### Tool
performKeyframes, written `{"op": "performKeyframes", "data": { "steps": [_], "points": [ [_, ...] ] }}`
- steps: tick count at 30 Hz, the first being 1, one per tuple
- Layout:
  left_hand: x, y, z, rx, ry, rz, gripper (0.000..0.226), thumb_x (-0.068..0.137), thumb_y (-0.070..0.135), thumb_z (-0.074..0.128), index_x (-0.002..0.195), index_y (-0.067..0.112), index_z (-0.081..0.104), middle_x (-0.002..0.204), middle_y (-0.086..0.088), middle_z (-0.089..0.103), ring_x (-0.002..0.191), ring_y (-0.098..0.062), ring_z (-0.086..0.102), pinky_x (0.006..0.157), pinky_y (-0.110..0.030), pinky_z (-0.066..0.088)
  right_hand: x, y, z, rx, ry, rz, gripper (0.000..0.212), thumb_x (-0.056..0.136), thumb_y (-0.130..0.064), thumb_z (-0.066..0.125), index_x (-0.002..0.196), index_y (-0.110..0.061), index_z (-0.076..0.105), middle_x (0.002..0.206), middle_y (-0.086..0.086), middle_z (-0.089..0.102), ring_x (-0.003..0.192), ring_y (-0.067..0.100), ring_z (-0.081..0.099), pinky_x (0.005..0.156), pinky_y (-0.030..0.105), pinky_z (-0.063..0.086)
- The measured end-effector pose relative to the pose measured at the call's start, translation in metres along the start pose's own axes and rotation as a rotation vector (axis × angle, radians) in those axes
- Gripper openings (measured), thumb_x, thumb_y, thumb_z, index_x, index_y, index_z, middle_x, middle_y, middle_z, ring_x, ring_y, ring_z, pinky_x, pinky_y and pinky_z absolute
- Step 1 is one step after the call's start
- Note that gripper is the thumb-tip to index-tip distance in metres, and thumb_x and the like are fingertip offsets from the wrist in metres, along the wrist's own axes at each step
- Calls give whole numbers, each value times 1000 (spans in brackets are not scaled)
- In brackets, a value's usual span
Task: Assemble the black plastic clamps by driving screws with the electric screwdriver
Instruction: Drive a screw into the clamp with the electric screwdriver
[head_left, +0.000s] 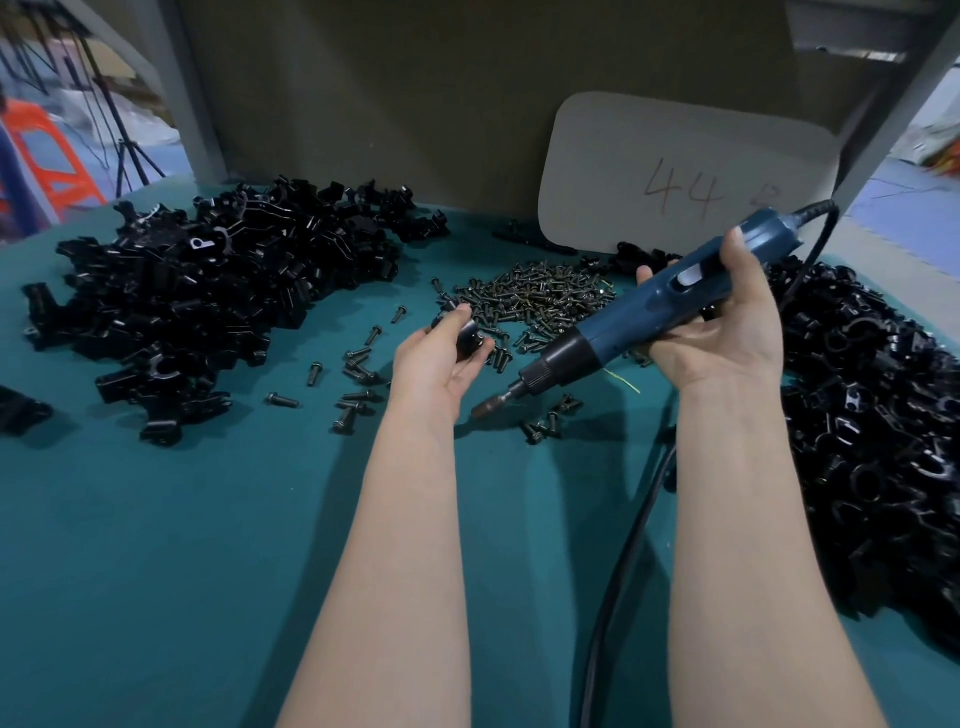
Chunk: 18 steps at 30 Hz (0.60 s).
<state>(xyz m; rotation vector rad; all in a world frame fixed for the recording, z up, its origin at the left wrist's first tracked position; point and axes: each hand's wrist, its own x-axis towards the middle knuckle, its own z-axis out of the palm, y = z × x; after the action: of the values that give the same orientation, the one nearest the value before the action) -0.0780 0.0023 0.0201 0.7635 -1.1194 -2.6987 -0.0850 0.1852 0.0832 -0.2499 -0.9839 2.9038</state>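
Electric screwdriver (649, 312) diagonal, bit (491, 405) down-left

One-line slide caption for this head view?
Head view: right hand holds the blue electric screwdriver tilted beside a black clamp gripped in the left hand, above scattered screws on the green table.

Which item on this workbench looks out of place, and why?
A thin yellow strand lies on the green mat beside the electric screwdriver; it matches neither the clamps nor the screw pile. Loose screws have also strayed left of that pile.
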Motion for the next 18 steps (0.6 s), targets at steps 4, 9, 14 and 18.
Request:
{"op": "performKeyframes", "data": {
  "steps": [4,9,14,18],
  "points": [
    [1,0,-2,-8,-2,5,16,86,10,71,91,3,58,99,-19,64,80,-27,69,71,-34,61,-1,2,0,16,16,-21,18,83,-24,72,92,-13,62,92,7,67,99,30,66,58,39,58],
    [2,0,-2,-1,0,2,15,86,10,70,91,4,58,98,-17,65,83,-27,68,68,-31,61,0,2,0,-70,61,-61,28,79,-30,77,96,-12,64,102,10,68,91,26,70,72,43,59],
    [2,-1,-2,-2,7,1,15,87,10,70,91,4,58,99,-17,65,85,-28,68,67,-31,60,-1,4,-2,-70,89,-79,39,80,-35,75,104,-7,62,94,10,68,81,24,72,63,37,59],
    [2,-1,-2,3,5,1,16,86,11,71,93,4,58,101,-18,65,89,-30,69,67,-30,61,-1,4,-1,-68,80,-89,35,77,-35,78,99,-12,64,103,8,66,86,24,71,62,35,58]
  ]
}}
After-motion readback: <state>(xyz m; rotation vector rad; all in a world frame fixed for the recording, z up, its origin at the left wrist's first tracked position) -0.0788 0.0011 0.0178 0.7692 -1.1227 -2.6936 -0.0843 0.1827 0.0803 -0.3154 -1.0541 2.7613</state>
